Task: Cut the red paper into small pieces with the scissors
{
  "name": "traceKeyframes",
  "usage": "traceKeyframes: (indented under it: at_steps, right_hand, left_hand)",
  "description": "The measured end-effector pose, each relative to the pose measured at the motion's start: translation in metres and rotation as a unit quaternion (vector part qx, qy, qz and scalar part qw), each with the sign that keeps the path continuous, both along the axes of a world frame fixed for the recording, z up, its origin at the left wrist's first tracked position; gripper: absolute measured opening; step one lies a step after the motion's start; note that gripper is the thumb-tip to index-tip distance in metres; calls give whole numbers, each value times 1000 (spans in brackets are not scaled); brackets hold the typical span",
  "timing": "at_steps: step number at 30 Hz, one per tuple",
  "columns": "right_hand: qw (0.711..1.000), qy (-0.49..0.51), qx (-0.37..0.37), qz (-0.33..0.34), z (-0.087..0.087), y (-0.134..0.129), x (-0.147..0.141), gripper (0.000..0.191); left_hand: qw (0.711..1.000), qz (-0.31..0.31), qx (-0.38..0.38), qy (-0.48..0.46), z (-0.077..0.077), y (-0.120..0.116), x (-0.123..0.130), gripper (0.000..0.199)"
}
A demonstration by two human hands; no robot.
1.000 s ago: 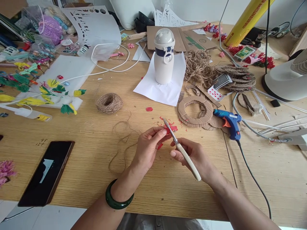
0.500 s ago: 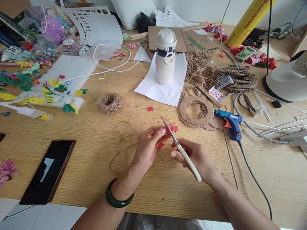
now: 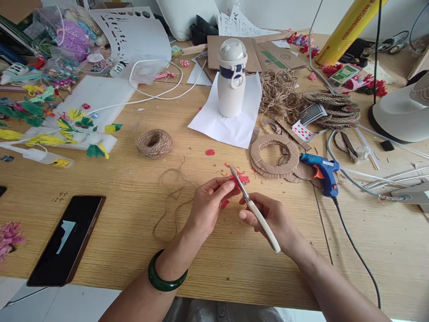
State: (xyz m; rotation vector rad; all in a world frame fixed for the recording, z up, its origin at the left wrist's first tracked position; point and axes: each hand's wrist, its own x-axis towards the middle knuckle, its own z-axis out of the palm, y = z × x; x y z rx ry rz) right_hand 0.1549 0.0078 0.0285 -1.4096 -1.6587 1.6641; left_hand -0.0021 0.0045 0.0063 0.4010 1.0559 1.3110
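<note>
Between the thumb and fingers of my left hand is a small red piece, paper or felt, I cannot tell which. My right hand is closed round a pair of scissors with pale cream handles. The blades point up and left, lying against the red piece. Red scraps are scattered on the table just beyond my fingers. A single red disc lies a little farther off. My fingers hide part of the red piece and one scissor handle.
A twine ball and loose strand lie left of my hands. Ahead stands a white bottle on paper. To the right are cardboard rings and a blue glue gun with its cord. A phone lies at front left.
The scissors have shifted very slightly, their tips a touch to the right. My left hand stays nearly still, with the red piece in it.
</note>
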Motion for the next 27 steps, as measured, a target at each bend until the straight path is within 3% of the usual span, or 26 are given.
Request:
traceKeyframes:
  at_steps: [16, 27]
  right_hand:
    - [1000, -4, 4, -1, 1, 0, 0, 42]
    - [1000, -8, -2, 12, -3, -1, 2, 42]
  left_hand:
    - [999, -22, -34, 12, -2, -1, -3, 16]
    - [1000, -6, 2, -14, -1, 2, -4, 13]
